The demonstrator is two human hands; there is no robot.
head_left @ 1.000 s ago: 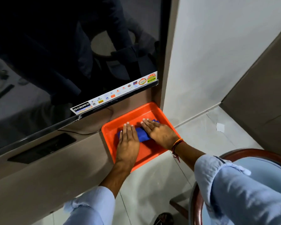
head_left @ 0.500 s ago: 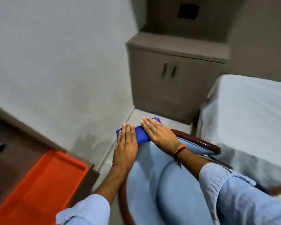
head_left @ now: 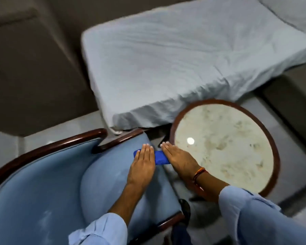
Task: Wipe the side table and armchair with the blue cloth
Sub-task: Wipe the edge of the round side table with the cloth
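Observation:
The folded blue cloth (head_left: 160, 157) is held between my two flat hands, above the right front corner of the armchair seat. My left hand (head_left: 142, 165) covers its left part and my right hand (head_left: 179, 160) its right end; both have straight fingers. The armchair (head_left: 42, 183) has pale blue padding and a dark curved wooden frame, and fills the lower left. The round side table (head_left: 274, 138), with a marble-like top and dark wooden rim, stands just right of my right hand. Whether the cloth touches the seat I cannot tell.
A bed with a pale sheet (head_left: 184, 59) runs across the top, its corner close to the chair and table. A brown cabinet (head_left: 34, 68) stands at upper left. A dark shoe (head_left: 185, 207) shows on the tiled floor between chair and table.
My hands carried the cloth from the orange tray under the screen, over the armchair back, to the seat's right edge beside the side table. The view swung right; tray and screen are gone.

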